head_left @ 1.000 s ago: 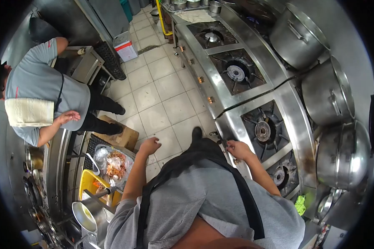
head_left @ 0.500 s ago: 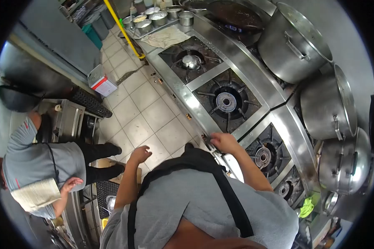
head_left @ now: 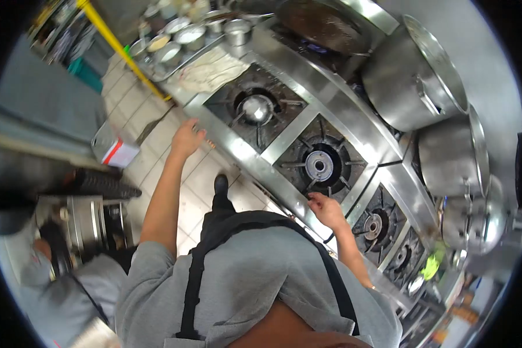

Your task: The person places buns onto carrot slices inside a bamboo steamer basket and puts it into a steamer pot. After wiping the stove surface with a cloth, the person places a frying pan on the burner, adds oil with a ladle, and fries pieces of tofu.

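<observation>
A co-worker [head_left: 69, 296] stands left of the stove [head_left: 291, 134], a box [head_left: 111, 148] nearer it. The left hand [head_left: 187, 139] — fingers loosely spread, empty — hovers by its front edge, near a cloth [head_left: 211, 69] beyond the burners. The right hand [head_left: 326, 210] curls at that edge, any pinch unclear; pots [head_left: 403, 90] line its back.
</observation>
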Motion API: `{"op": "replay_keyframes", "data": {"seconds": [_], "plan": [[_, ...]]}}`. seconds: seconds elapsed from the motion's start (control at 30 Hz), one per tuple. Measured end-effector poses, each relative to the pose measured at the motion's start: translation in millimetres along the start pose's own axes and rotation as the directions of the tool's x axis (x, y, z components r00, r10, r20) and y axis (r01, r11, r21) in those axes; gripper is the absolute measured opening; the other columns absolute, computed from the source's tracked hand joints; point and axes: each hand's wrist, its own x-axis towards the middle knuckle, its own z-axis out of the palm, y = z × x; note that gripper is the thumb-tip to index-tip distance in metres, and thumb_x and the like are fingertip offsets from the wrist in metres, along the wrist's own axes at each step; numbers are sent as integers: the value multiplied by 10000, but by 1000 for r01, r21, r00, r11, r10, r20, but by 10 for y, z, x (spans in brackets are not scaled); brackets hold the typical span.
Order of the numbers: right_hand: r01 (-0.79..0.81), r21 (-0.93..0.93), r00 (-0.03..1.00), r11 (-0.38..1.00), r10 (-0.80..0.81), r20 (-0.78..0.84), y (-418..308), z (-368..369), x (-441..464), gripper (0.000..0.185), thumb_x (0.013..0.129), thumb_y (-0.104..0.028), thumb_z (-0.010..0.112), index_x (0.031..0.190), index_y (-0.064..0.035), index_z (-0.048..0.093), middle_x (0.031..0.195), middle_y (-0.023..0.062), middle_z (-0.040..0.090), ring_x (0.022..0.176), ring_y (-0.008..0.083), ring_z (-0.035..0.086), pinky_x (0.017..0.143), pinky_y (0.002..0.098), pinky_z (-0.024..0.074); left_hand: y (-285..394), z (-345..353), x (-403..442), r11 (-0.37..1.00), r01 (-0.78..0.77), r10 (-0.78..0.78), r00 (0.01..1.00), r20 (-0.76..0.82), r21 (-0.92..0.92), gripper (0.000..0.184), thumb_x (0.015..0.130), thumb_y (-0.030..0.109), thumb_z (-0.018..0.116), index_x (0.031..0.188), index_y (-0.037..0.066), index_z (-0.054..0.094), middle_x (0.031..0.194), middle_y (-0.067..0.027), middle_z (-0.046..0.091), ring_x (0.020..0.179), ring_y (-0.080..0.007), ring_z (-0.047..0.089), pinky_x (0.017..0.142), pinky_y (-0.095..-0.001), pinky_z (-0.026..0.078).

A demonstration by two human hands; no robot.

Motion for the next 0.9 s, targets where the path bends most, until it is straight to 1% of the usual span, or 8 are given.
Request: {"op": "replay_keyframes", "data": {"seconds": [0.07, 0.13, 0.17, 0.33, 0.4, 0.53, 0.63, 0.9], "plan": [[-144, 16, 987, 989, 145, -77, -159, 88, -13, 342, 883, -274, 645, 1186, -116, 661, 969, 151, 719, 881, 310, 699, 812, 404, 537, -36, 29, 505, 991, -133, 132, 991, 20, 27, 455, 846, 340, 664, 1170, 21, 636, 1087, -197, 680, 1002, -352, 663, 869, -408, 525], [-236, 51, 959, 970, 242, -147, -210, 296, -58, 344, 901, -304, 633, 1192, -123, 658, 952, 154, 718, 853, 301, 704, 757, 407, 543, -16, 35, 847, 987, -158, 127, 739, 662, -13, 377, 844, 358, 668, 996, 15, 699, 852, -154, 716, 759, -275, 709, 704, -383, 559], [-270, 92, 944, 959, 282, -170, -322, 375, -96, 340, 904, -285, 638, 1195, -110, 653, 927, 146, 715, 806, 284, 692, 731, 389, 537, -38, 117, 880, 991, -131, 106, 628, 771, -30, 354, 838, 361, 677, 927, 20, 709, 798, -134, 710, 682, -236, 696, 650, -370, 553], [-429, 210, 849, 878, 472, -239, -804, 958, -254, 311, 903, -273, 647, 1157, -97, 679, 812, 147, 697, 724, 240, 666, 690, 352, 522, -695, 639, 635, 961, -269, 11, 251, 968, 59, 396, 811, 423, 692, 895, 38, 731, 809, -127, 720, 676, -237, 701, 675, -393, 558], [-531, 316, 802, 786, 587, -113, -1030, 1148, -297, 331, 891, -281, 654, 1166, -96, 665, 906, 121, 726, 786, 259, 700, 725, 371, 541, -954, 797, 541, 806, -575, 84, 348, 934, 142, 402, 809, 437, 678, 976, 75, 728, 911, -136, 727, 852, -299, 701, 780, -436, 546], [-600, 394, 770, 696, 636, 50, -1136, 1552, -411, 348, 883, -296, 661, 1184, -121, 662, 911, 104, 727, 815, 258, 698, 744, 369, 543, -1311, 1015, 487, 913, -398, 102, 437, 893, 90, 404, 799, 427, 669, 1050, 112, 698, 1040, -152, 700, 985, -327, 662, 829, -458, 525], [-549, 125, 836, 826, 539, 104, -1088, 1588, -361, 367, 899, -350, 632, 1205, -148, 652, 903, 113, 720, 846, 310, 691, 754, 401, 539, -1517, 1196, 521, 944, -314, 69, 489, 869, 102, 407, 794, 425, 653, 1041, 103, 688, 1026, -161, 699, 975, -338, 660, 830, -456, 523], [-598, 77, 794, 798, 603, -80, -989, 1429, -627, 326, 911, -230, 644, 1207, -94, 645, 881, 111, 721, 724, 226, 680, 677, 346, 531, -1560, 1561, 322, 971, -185, 32, 729, 684, 151, 629, 814, 462, 676, 1189, -34, 583, 1170, -245, 645, 1115, -382, 612, 961, -441, 483]]}}
